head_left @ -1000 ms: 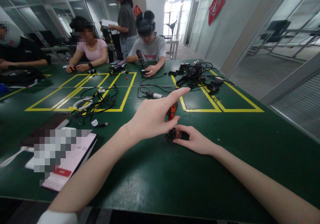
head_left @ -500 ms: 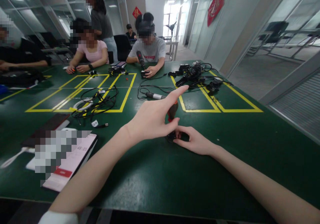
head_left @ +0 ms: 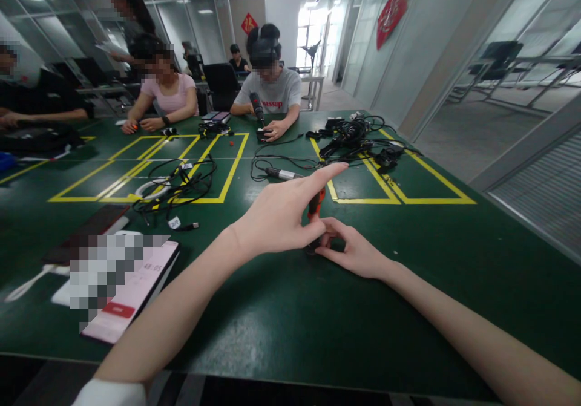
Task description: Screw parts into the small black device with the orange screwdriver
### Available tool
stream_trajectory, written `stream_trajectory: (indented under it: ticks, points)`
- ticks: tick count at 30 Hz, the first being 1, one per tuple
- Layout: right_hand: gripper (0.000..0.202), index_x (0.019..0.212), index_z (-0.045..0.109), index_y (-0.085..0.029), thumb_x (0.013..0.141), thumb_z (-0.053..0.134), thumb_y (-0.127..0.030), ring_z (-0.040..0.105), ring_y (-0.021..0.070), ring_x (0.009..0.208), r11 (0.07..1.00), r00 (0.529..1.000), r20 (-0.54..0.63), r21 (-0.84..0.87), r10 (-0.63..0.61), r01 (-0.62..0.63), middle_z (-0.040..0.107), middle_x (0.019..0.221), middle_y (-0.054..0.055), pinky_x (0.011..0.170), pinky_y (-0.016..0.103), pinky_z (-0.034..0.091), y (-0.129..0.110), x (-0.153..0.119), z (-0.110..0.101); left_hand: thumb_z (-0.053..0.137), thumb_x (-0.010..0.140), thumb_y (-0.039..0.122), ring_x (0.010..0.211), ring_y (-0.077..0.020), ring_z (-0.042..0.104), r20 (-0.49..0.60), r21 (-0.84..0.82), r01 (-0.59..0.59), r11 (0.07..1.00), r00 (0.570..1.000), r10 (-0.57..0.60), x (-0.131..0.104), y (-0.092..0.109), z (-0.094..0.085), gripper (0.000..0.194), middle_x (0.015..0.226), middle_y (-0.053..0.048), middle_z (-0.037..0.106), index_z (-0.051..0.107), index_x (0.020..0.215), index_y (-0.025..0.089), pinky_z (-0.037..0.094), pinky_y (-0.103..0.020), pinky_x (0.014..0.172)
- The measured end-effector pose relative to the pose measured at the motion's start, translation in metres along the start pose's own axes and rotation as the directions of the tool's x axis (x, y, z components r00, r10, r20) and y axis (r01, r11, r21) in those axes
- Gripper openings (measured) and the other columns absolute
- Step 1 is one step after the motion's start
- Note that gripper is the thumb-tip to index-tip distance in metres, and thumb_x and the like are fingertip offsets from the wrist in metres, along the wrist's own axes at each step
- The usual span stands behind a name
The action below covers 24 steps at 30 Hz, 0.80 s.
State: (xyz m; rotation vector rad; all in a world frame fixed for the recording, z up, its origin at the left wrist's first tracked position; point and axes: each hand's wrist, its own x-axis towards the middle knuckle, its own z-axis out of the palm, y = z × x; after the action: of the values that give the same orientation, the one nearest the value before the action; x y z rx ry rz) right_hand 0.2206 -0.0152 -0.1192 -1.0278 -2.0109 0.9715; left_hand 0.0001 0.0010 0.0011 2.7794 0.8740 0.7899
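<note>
My left hand (head_left: 281, 212) is wrapped around the black and orange-red handle of what looks like a screwdriver (head_left: 316, 203), held upright. Its index finger points out to the right, while the thumb lies low near my other hand; the remaining fingers are hidden behind the handle. Just below, my right hand (head_left: 356, 252) rests on the table with thumb and fingers closed around a small black piece (head_left: 312, 248). Most of that piece is covered by fingers, and the screwdriver's tip is hidden too.
Yellow tape (head_left: 222, 176) marks boxes on the green table (head_left: 254, 327). Tangled black cables (head_left: 351, 134) lie at the back right, more cables (head_left: 190, 182) at the left. A silver-and-black tool (head_left: 281, 174) sits beyond my left hand. Phones (head_left: 136, 291) lie at left; several people sit opposite.
My left hand has dipped slightly, and more of the handle's orange-red side shows. My right hand stays almost in place. In the background, a standing person has moved left.
</note>
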Motion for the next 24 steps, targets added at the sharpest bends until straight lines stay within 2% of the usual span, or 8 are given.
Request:
stream_trajectory:
  ticks: [4, 6, 8, 11, 16, 18, 21, 24]
  points:
    - [0.041, 0.122, 0.054, -0.022, 0.088, 0.073, -0.033, 0.068, 0.0176, 0.072, 0.999, 1.0, -0.029, -0.033, -0.005, 0.004, 0.073, 0.098, 0.004, 0.071, 0.035, 0.059, 0.002, -0.001, 0.003, 0.054, 0.094, 0.026, 0.075, -0.0166, 0.068, -0.006, -0.025, -0.008, 1.0, 1.0, 0.008, 0.0, -0.001, 0.004, 0.069, 0.099, -0.002, 0.073, 0.033, 0.159, 0.024, 0.05, -0.027, 0.071]
    - [0.038, 0.118, 0.055, -0.023, 0.087, 0.074, -0.034, 0.068, 0.0186, 0.073, 0.997, 0.998, -0.055, -0.07, -0.017, 0.013, 0.072, 0.097, 0.004, 0.073, 0.036, 0.059, 0.003, -0.001, 0.006, 0.055, 0.096, 0.029, 0.079, -0.0182, 0.069, -0.018, -0.025, 0.003, 1.0, 1.0, -0.004, 0.001, -0.003, 0.007, 0.061, 0.096, -0.002, 0.073, 0.038, 0.155, 0.023, 0.051, -0.028, 0.073]
    - [0.033, 0.116, 0.056, -0.022, 0.089, 0.072, -0.033, 0.069, 0.0198, 0.076, 0.994, 0.997, -0.065, -0.101, -0.04, 0.034, 0.072, 0.095, 0.004, 0.076, 0.037, 0.059, 0.003, 0.0, 0.007, 0.056, 0.095, 0.028, 0.086, -0.0196, 0.07, -0.041, -0.034, 0.003, 0.999, 0.999, -0.005, 0.001, -0.005, 0.009, 0.057, 0.101, -0.003, 0.073, 0.043, 0.15, 0.021, 0.053, -0.03, 0.078]
    - [0.028, 0.116, 0.055, -0.022, 0.092, 0.068, -0.03, 0.069, 0.0206, 0.077, 0.992, 0.998, -0.048, -0.117, -0.048, 0.042, 0.072, 0.092, 0.004, 0.077, 0.038, 0.059, 0.003, 0.001, 0.005, 0.056, 0.091, 0.023, 0.096, -0.0208, 0.07, -0.055, -0.074, -0.021, 0.997, 0.998, 0.017, 0.001, -0.005, 0.01, 0.056, 0.112, -0.006, 0.072, 0.046, 0.147, 0.021, 0.054, -0.032, 0.086]
    - [0.031, 0.121, 0.055, -0.022, 0.092, 0.065, -0.029, 0.068, 0.0209, 0.075, 0.99, 0.998, 0.002, -0.125, -0.061, 0.061, 0.069, 0.087, 0.003, 0.073, 0.037, 0.059, 0.003, 0.002, -0.005, 0.056, 0.094, 0.023, 0.091, -0.0191, 0.072, -0.035, -0.125, -0.008, 0.992, 0.999, 0.004, 0.002, -0.003, 0.009, 0.057, 0.111, -0.004, 0.073, 0.044, 0.15, 0.023, 0.054, -0.029, 0.081]
    - [0.033, 0.119, 0.057, -0.022, 0.09, 0.069, -0.032, 0.067, 0.0219, 0.078, 0.985, 0.994, -0.067, -0.153, -0.088, 0.077, 0.068, 0.087, 0.003, 0.076, 0.038, 0.059, -0.002, 0.002, -0.008, 0.058, 0.096, 0.026, 0.09, -0.0184, 0.072, -0.044, -0.121, -0.009, 0.993, 0.999, 0.003, 0.002, -0.003, 0.011, 0.054, 0.111, -0.004, 0.073, 0.045, 0.149, 0.023, 0.054, -0.029, 0.08]
    - [0.033, 0.114, 0.06, -0.023, 0.088, 0.073, -0.039, 0.065, 0.0211, 0.076, 0.985, 0.964, -0.233, -0.143, -0.13, 0.098, 0.067, 0.087, 0.003, 0.074, 0.036, 0.058, -0.019, 0.004, -0.009, 0.059, 0.099, 0.032, 0.084, -0.0175, 0.072, -0.048, -0.125, 0.002, 0.992, 0.999, -0.009, 0.003, -0.003, 0.016, 0.05, 0.102, -0.002, 0.074, 0.047, 0.146, 0.023, 0.052, -0.027, 0.076]
    - [0.022, 0.095, 0.064, -0.022, 0.087, 0.074, -0.04, 0.061, 0.0191, 0.071, 0.986, 0.959, -0.257, -0.148, -0.115, 0.079, 0.068, 0.085, 0.003, 0.067, 0.032, 0.054, -0.039, 0.011, -0.008, 0.063, 0.097, 0.033, 0.077, -0.016, 0.07, -0.053, -0.151, 0.025, 0.988, 0.998, -0.034, 0.004, -0.004, 0.021, 0.048, 0.094, 0.0, 0.073, 0.049, 0.142, 0.023, 0.05, -0.025, 0.07]
